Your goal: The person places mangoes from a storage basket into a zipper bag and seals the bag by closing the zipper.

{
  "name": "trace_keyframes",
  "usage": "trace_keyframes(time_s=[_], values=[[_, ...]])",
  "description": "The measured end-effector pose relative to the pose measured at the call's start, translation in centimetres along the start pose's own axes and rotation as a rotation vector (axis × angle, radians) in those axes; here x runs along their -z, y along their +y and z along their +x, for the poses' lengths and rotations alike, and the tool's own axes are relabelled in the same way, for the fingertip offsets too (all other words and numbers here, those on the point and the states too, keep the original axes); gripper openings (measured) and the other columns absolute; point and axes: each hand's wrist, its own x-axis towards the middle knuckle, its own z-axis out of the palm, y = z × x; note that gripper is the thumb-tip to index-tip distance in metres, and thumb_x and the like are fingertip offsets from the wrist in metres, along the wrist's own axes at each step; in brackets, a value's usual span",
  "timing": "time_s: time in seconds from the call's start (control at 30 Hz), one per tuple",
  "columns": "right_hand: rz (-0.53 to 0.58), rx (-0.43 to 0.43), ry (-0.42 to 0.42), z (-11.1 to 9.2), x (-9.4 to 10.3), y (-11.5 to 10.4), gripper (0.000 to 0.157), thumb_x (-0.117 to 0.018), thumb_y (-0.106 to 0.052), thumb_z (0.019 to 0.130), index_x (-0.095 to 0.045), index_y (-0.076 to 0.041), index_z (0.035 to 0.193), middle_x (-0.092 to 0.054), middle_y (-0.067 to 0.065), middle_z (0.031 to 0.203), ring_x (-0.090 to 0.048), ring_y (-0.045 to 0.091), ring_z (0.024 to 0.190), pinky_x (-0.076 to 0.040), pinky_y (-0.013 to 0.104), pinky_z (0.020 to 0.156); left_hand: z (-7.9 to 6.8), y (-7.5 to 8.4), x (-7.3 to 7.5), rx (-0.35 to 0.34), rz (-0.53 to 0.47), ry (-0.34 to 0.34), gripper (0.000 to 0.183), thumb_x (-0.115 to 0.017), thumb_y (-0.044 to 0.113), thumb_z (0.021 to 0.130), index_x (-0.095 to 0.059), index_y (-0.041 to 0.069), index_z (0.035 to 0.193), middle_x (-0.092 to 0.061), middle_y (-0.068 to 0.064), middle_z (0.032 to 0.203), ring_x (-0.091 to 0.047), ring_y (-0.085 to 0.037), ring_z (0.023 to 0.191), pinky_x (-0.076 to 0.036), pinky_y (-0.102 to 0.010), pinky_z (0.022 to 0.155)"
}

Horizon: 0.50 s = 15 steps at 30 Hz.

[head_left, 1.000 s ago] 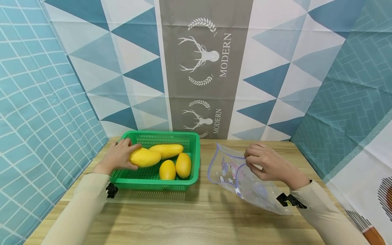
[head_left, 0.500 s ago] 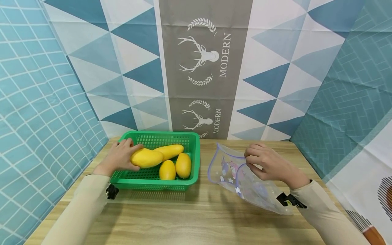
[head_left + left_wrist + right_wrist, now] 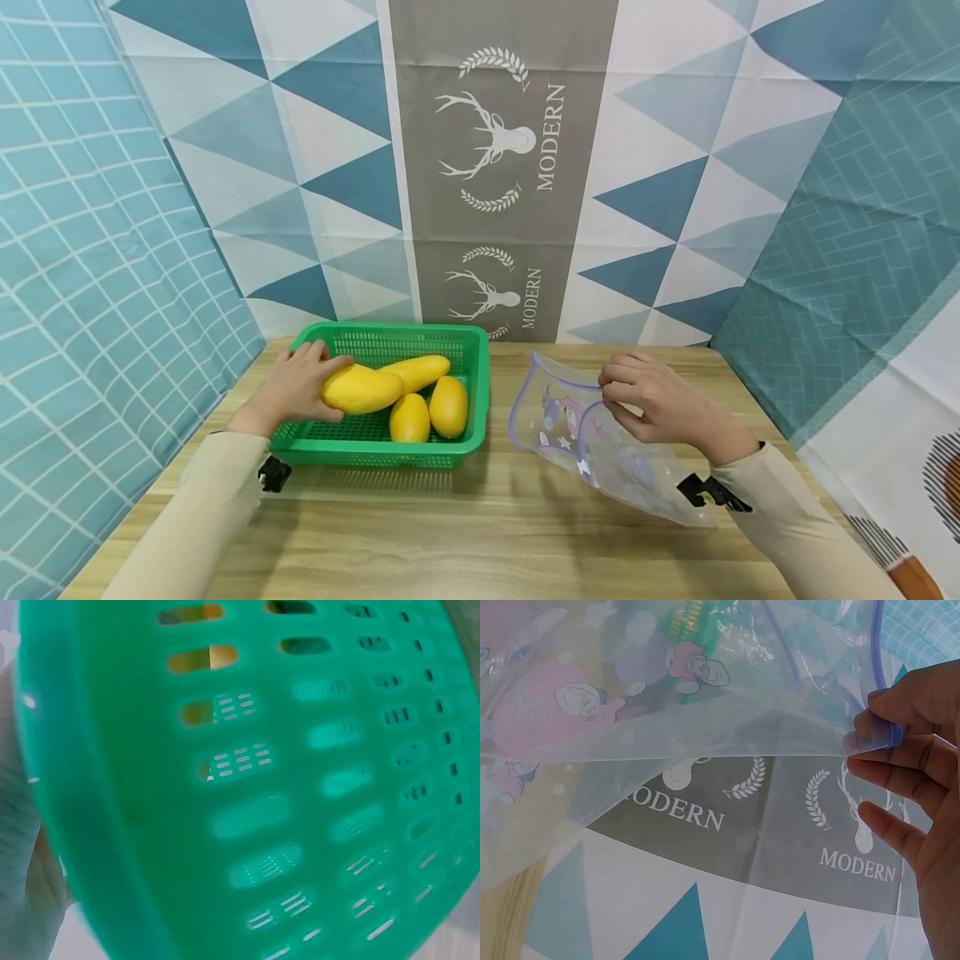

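In the head view my left hand [image 3: 292, 385] grips a large yellow mango [image 3: 363, 390] by its left end, over the left half of a green plastic basket [image 3: 360, 454]. The left wrist view shows mostly the basket's slotted wall [image 3: 135, 787], with part of the hand at the left edge. My right hand [image 3: 658, 402] pinches the rim of a clear zip bag [image 3: 630, 471] with purple edging and printed cartoon figures. Up close, thumb and fingers hold the bag's purple corner [image 3: 885, 735]. The bag's mouth gapes toward the basket.
Behind the held mango lies a long yellow fruit [image 3: 420, 372], partly covered by it. Two smaller yellow mangoes, one left [image 3: 410, 418] and one right [image 3: 449, 407], sit in the basket's right half. The wooden table [image 3: 420, 542] meets a patterned wall cloth [image 3: 495, 167] at the back.
My left hand has shifted slightly right with the mango, which now covers more of the long yellow fruit behind it. The right hand and the bag look unchanged.
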Motion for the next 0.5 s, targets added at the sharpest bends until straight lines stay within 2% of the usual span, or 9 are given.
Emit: trace_keyframes(time_s=[0.2,0.5], values=[[-0.003,-0.003,0.000,0.0,0.0,-0.1,0.028,-0.043,-0.017,0.103,-0.057,-0.012,0.078,-0.055,0.002,0.085,-0.053,0.020,0.081,-0.043,0.042,0.081,0.5,0.7,0.5,-0.038,0.001,0.054,0.076,-0.085,0.046,0.059,-0.066,0.014,0.125,-0.049,-0.013,0.098,-0.046,-0.027,0.083,-0.035,-0.042,0.065],[0.005,-0.005,0.007,0.0,0.0,-0.1,0.026,-0.045,-0.016,0.102,-0.057,-0.012,0.079,-0.055,0.002,0.086,-0.053,0.021,0.082,-0.043,0.042,0.081,1.9,2.9,1.8,-0.088,-0.031,0.123,0.076,-0.086,0.044,0.059,-0.066,0.013,0.125,-0.050,-0.013,0.100,-0.046,-0.029,0.087,-0.035,-0.046,0.071]])
